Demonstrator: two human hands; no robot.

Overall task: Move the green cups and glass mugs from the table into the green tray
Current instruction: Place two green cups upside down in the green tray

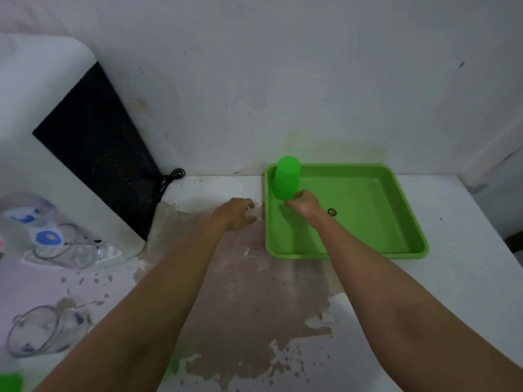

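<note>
Right grip: your right hand (304, 205) is over the green tray (407, 210), fingers curled and pinching the lower rim of the green cup (286, 176) from its near side.
Green cup: it is upside down, tilted a little, in the tray's far left corner, its rim down at the tray floor by your fingertips; whether it sits flat there cannot be told.
Left grip: your left hand (236, 213) hangs palm down just left of the tray's left wall, fingers loosely spread and slightly curled, holding nothing.
Green tray: it sits on the tabletop (467, 278) toward the far right, its far edge close to the wall; apart from the cup, its floor shows only a small dark round mark (332, 212) just right of your right wrist.
Glass mugs: one clear mug (36, 329) stands near the tabletop's left edge, toward the near corner; more clear glassware with blue prints (56, 239) is bunched farther back along the left edge, too blurred to count.
Another green thing: a bright green patch (10, 381) shows at the near left corner, cut off by the frame, so you cannot tell what it is.
Tabletop: white, with a large worn brown patch in the middle under your forearms.
White appliance: a white box with a dark panel (96, 142) stands at the far left corner, a black cord (169, 179) coiled at its base.
</note>
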